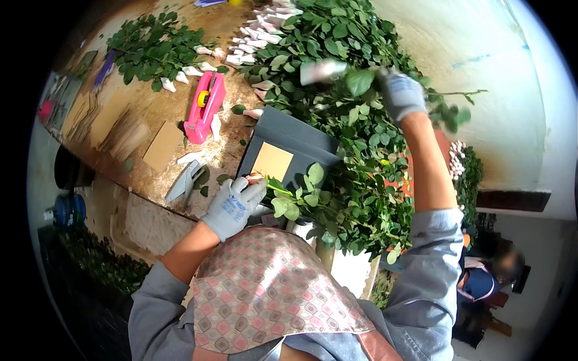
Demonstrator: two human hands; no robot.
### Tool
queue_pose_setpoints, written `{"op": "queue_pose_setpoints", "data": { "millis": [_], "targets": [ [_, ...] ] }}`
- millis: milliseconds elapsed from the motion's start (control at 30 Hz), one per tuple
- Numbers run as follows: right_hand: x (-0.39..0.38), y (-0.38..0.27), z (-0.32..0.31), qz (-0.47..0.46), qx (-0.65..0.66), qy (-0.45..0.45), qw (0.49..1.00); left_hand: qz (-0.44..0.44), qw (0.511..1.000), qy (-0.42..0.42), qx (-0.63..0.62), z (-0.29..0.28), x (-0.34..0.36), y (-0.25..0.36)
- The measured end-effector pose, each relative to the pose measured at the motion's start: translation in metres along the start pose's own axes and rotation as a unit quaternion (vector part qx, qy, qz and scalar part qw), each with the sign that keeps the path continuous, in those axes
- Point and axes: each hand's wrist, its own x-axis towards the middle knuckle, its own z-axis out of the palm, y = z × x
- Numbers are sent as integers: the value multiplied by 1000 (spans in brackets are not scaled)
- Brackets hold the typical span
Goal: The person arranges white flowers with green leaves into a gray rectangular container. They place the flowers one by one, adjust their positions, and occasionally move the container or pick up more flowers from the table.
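Note:
My left hand (233, 206), in a grey glove, has its fingers closed around the pale pink head of a rose (283, 195) at the front edge of a black ridged tray (295, 129). The rose's green stem and leaves stretch to the right. A square of tan cardboard (273, 161) lies in the tray behind it. My right hand (402, 95), gloved too, is raised over the leafy pile, gripping another rose by its stem. That rose's white-sleeved head (323, 71) is blurred by motion and points left, its stem end sticking out right.
A big heap of roses (337, 30) with white-sleeved heads fills the back. A pink tape dispenser (205, 107), a grey stapler (185, 180) and cardboard pieces (162, 147) lie on the wooden table (165, 111). A smaller rose pile (153, 48) is farther left. Another person (481, 280) is at right.

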Motion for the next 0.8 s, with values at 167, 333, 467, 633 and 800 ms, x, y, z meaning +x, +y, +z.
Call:
{"op": "queue_pose_setpoints", "data": {
  "millis": [167,333,467,633,800],
  "targets": [
    [-13,10,-45,131,46,200,970,-17,1000,-5,-13,1,-3,2],
    [-27,44,-13,97,-21,-23,995,-18,1000,8,-11,1,-5,4],
    [-52,68,59,93,24,-232,968,-23,999,-3,-24,1,-5,3],
    [-79,101,101,110,75,-268,954,0,1000,-3,-30,1,0,0],
    [-69,93,-22,242,11,78,967,-6,999,-13,-33,-2,-2,-2]
  ]
}}
